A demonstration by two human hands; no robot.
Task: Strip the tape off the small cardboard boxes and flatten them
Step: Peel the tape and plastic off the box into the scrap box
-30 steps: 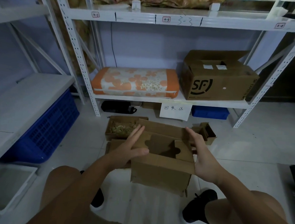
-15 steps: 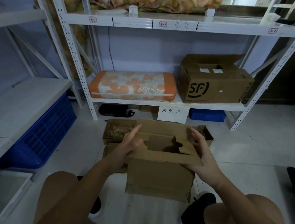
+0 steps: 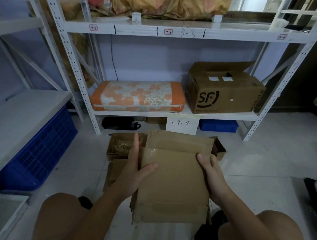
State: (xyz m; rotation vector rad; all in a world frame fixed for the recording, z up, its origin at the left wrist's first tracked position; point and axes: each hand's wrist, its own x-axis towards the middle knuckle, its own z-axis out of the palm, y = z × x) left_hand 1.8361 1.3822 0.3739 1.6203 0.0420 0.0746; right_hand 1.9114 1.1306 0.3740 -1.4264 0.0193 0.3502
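Observation:
A small brown cardboard box (image 3: 173, 182) is pressed flat and stands nearly upright over my knees, its broad face toward me and a flap sticking up at the back. My left hand (image 3: 133, 175) holds its left edge, thumb across the front face and fingers straight up behind. On the right edge, my right hand (image 3: 212, 178) grips it with the thumb on the front and the fingers hidden behind. A glossy patch shows near the face's top left corner.
On the floor behind lie an open box of shredded filler (image 3: 119, 147), a small open box (image 3: 219, 149) and flat cardboard (image 3: 115, 170). A white rack (image 3: 176, 32) holds an SF carton (image 3: 224, 95) and a cushion (image 3: 137, 96). A blue crate (image 3: 43, 151) stands left.
The box was open with its cut-out insert showing; now it is collapsed flat. Both hands moved from its top edges to its sides, and it swung up toward me.

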